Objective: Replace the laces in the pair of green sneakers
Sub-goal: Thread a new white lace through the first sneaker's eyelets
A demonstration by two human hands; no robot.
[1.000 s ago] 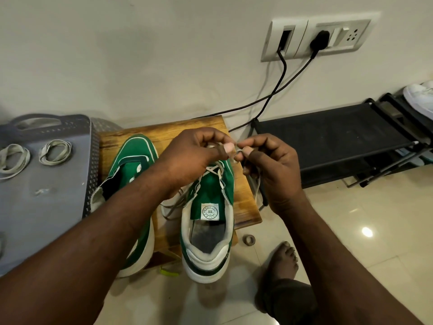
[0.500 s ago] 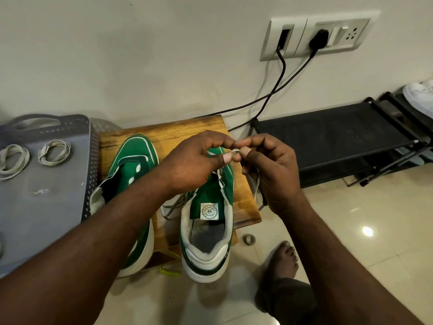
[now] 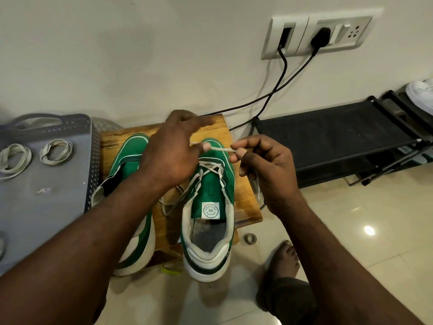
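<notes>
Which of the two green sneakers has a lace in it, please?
The right-hand sneaker: a white lace crisscrosses its eyelets, while the left-hand sneaker shows none.

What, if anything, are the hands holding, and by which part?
The white lace, on a short stretch above the sneaker toe, pinched by left hand and right hand.

Green sneakers (image 3: pixel 212 184), white laces (image 3: pixel 208 170), grey tray (image 3: pixel 46 202).

The wall (image 3: pixel 140 55) is plain and pale. A white plug board (image 3: pixel 316 36) sits on it, and two black cords (image 3: pixel 285 66) hang down. The floor (image 3: pixel 351 207) is shiny tile with a bright spot of light (image 3: pixel 369 230). A black rack (image 3: pixel 328 137) stands by the wall.
</notes>
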